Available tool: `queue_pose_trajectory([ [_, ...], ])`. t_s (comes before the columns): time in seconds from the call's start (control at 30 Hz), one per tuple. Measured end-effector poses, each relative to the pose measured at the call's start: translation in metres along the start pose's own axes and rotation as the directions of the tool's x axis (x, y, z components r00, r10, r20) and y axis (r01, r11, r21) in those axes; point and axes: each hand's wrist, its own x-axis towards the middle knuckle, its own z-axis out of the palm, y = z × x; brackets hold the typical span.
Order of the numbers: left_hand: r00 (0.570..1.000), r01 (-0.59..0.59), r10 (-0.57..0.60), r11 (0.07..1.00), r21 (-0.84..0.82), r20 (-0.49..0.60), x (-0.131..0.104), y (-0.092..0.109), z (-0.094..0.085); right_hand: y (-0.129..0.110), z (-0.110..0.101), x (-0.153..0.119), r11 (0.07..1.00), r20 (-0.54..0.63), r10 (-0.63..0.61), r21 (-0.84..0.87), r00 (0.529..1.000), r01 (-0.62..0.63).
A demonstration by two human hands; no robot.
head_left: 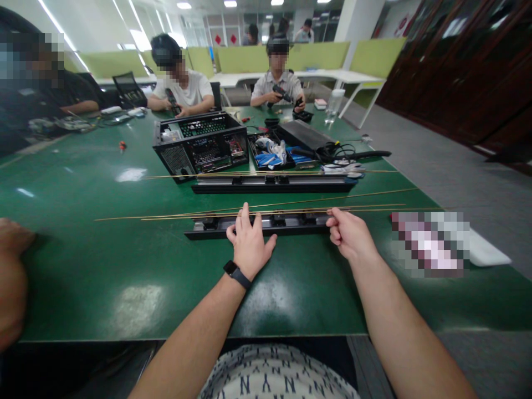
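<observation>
Two long black rails lie crosswise on the green table, the nearer rail (286,229) in front of my hands and the farther rail (274,188) behind it. Thin golden rods (166,217) rest along the nearer rail and stick out past both its ends. My left hand (250,244), with a dark watch on its wrist, lies over the middle of that rail, fingers spread and touching the rods. At the rail's right end my right hand (349,233) is closed in a pinch at the rods. More rods lie along the farther rail.
An open black computer case (203,147) stands behind the rails at the left. A tray with blue-white gloves (272,154) and cables is beside it. Blurred flat items (477,244) lie at the right. Other people sit around the table; a person's arm (12,277) is at the left edge.
</observation>
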Motion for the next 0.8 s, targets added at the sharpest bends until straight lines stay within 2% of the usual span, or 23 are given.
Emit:
queue_pose_trajectory([
  [0.13, 1.000, -0.003, 0.003, 1.000, -0.007, -0.001, 0.0004, -0.0002, 0.0000, 0.0002, 0.0007, -0.0010, 1.000, 0.037, 0.023, -0.016, 0.999, -0.022],
  [0.3, 1.000, -0.006, 0.006, 1.000, -0.006, 0.000, 0.0005, -0.0003, -0.0007, -0.0012, -0.0016, 0.0022, 1.000, -0.071, 0.004, 0.018, 0.997, -0.003],
  [0.37, 1.000, -0.008, 0.008, 1.000, -0.008, -0.002, 0.0001, -0.0003, -0.0010, -0.0011, -0.0022, 0.0029, 1.000, -0.081, -0.007, 0.026, 0.997, 0.009],
  [0.63, 1.000, 0.002, -0.002, 1.000, 0.005, 0.002, 0.0001, 0.0003, -0.0004, 0.0016, 0.0021, -0.0026, 0.999, 0.078, 0.029, -0.030, 0.997, -0.026],
  [0.8, 1.000, -0.009, 0.009, 1.000, -0.002, -0.006, -0.0001, -0.0002, -0.0004, 0.0002, 0.0001, 0.0011, 1.000, -0.037, 0.019, 0.023, 0.999, -0.019],
])
